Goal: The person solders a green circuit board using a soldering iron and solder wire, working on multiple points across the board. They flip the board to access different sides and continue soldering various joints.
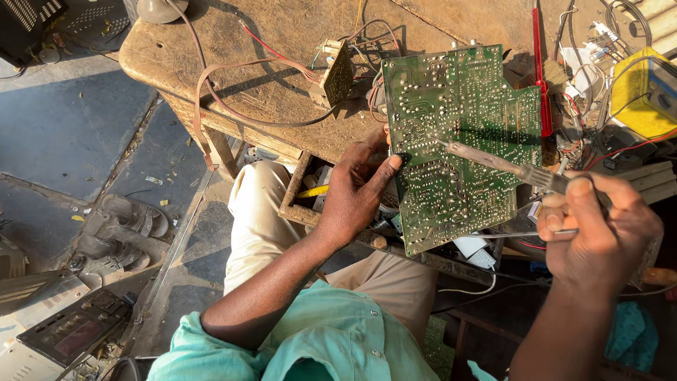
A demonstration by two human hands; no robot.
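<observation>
While I scan from the left, the scene begins with sandals [130, 219] on the paved ground and a dark device with buttons [74, 328] at the near left, both well apart from the work. Further right stands the wooden bench [282, 42], with reddish wires [233, 77] looping over its far part and a small circuit board [337, 74] standing on edge. My left hand [356, 190] grasps the near-left edge of the green circuit board [462, 141], thumb pressed on its solder side; the board tilts up towards me, resting against the bench's edge and the clutter behind it. Its long axis runs near to far. To the right, my right hand [599, 226] is clenched around a soldering iron [504, 166], whose shaft points leftward and slightly far, the tip touching or just above the board's middle; I cannot tell which. The board thus lies directly left of this hand. A thin silvery strand, seemingly solder wire [515, 234], passes through the same fingers. A red screwdriver [541, 70] and a yellow meter [645, 92] lie far right.
</observation>
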